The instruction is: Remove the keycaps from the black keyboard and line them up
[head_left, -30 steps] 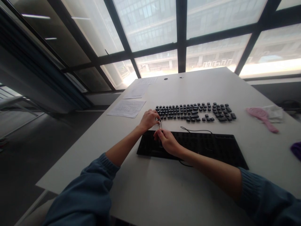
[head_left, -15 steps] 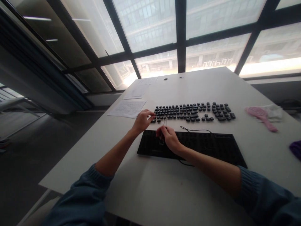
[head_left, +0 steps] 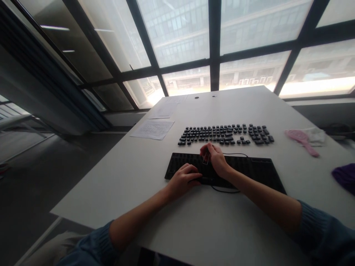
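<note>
A dark keyboard base (head_left: pixel 249 173) lies on the white table under both my hands. At its front edge, the fingertips of my left hand (head_left: pixel 184 179) are closed on one end of a long, bar-shaped dark keycap (head_left: pixel 207 181). Over the back part of the base, my right hand (head_left: pixel 217 159) is curled around a wire keycap puller (head_left: pixel 205 159), whose thin loop hangs below the fingers. Behind the base stand rows of loose black keycaps (head_left: pixel 206 133), set out in a keyboard layout. The right hand is just in front of these rows.
Printed sheets (head_left: pixel 153 129) lie at the left behind the keycaps. A pink hairbrush (head_left: pixel 302 140) rests beside a white cloth (head_left: pixel 314 136) on the right, with a purple cloth item (head_left: pixel 344 177) nearer. A thin cable (head_left: pixel 226 191) shows at the base's front edge.
My left hand has moved from the left end of the keycap rows down to the base's front edge, bringing the long keycap. My right hand, still holding the puller, has shifted right.
</note>
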A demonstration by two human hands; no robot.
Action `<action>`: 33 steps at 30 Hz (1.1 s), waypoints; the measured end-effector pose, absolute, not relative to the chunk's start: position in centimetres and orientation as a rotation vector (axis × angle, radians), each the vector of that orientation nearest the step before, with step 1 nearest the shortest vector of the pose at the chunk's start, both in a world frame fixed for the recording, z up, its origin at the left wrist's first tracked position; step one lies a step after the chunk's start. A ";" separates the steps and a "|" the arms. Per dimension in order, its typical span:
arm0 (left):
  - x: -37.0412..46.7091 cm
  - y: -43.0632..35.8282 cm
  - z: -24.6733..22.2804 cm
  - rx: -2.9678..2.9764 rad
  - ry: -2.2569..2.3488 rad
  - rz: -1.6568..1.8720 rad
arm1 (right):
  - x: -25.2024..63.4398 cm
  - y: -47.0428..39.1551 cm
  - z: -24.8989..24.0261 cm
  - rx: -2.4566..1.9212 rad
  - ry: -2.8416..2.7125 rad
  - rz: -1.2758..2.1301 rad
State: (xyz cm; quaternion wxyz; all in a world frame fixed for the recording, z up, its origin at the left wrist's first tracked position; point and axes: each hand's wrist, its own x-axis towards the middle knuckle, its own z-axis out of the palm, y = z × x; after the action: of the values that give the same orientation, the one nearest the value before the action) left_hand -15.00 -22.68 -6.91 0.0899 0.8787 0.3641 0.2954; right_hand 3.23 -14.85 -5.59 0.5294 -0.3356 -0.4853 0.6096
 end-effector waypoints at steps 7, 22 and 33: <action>-15.0 -22.5 -7.7 2.563 1.087 0.894 | 2.5 -15.4 -6.8 -0.764 -1.394 1.342; -14.8 -22.7 -7.7 2.432 1.130 0.979 | 2.6 -15.4 -7.2 -0.736 -1.479 1.343; -16.3 -22.8 -5.3 1.896 1.274 1.150 | 2.9 -15.0 -6.6 -0.774 -1.209 1.432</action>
State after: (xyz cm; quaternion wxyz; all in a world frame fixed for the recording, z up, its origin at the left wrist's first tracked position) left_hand -16.30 -22.76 -5.28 0.2878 0.7100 0.4771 0.4307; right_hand 2.88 -15.05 -6.64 0.5286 -0.3240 -0.5060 0.5996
